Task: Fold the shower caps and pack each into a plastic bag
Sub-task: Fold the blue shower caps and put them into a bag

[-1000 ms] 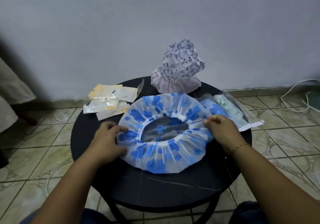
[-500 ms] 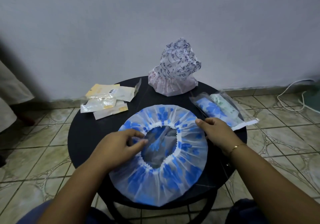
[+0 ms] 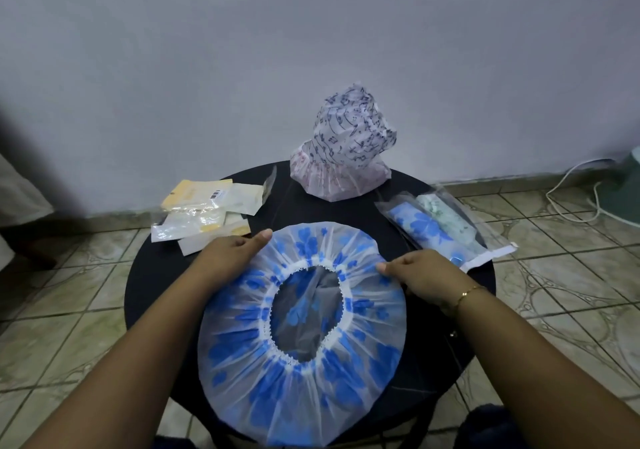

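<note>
Left hand (image 3: pixel 230 252) and right hand (image 3: pixel 420 272) are pinching the blue-flowered shower cap (image 3: pixel 301 330) at opposite rim edges; likely stretching it flat, opening up, for folding.

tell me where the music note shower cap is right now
In the head view, the music note shower cap stands at the round table's far edge by the wall, behind the blue flowered cap.

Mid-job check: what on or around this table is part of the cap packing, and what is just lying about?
Job:
- blue-flower shower cap, spread flat, left hand and right hand at its edge
- music-note shower cap, unfolded
- packed caps in plastic bags
- pile of plastic bags
- round black table

Lying about:
- white cable on the floor
</note>
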Demonstrator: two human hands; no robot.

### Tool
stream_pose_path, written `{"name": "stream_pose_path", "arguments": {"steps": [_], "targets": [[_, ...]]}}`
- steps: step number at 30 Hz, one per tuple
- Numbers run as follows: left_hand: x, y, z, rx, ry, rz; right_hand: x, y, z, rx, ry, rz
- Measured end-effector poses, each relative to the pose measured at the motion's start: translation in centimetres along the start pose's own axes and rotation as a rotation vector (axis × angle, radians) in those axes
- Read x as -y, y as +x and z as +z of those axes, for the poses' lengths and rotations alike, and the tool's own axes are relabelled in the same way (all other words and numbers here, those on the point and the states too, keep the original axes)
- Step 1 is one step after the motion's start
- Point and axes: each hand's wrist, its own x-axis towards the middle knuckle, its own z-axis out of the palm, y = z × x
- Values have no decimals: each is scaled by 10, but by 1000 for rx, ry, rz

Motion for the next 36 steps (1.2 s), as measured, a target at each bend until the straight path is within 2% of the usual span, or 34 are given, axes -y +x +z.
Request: {"name": "stream_pose_path", "arguments": {"steps": [3, 7, 11, 14, 16, 18, 20, 23, 26, 34, 36], "targets": [[8, 5, 1, -46, -35, -7, -1, 6, 2, -76, 125, -7], [26, 12, -12, -132, -20, -41, -3, 18, -6, -222, 174, -5], [40, 13, -15, -2, 68, -87, -2, 20, -3, -216, 148, -35], [39, 9, -18, 172, -121, 26, 0, 20, 1, -162, 241, -102], [34, 8, -16, 202, -227, 51, 3, 19, 2, -124, 325, -128], [28, 8, -11, 123, -316, -30, 5, 17, 4, -88, 382, -128], [23, 7, -7, 92, -233, -94, 6, 14, 7, -80, 398, -117], [21, 7, 3, 88, -80, -34, 7, 13, 9, -114, 388, -88], [17, 8, 7, -22, -140, -13, 5, 17, 9, -170, 407, -57], [30, 14, 8, -224, -159, -39, 10, 19, 12, -225, 223, -159], [34, 11, 5, -268, -107, -28, 10, 14, 8, -241, 95, -204]]}}
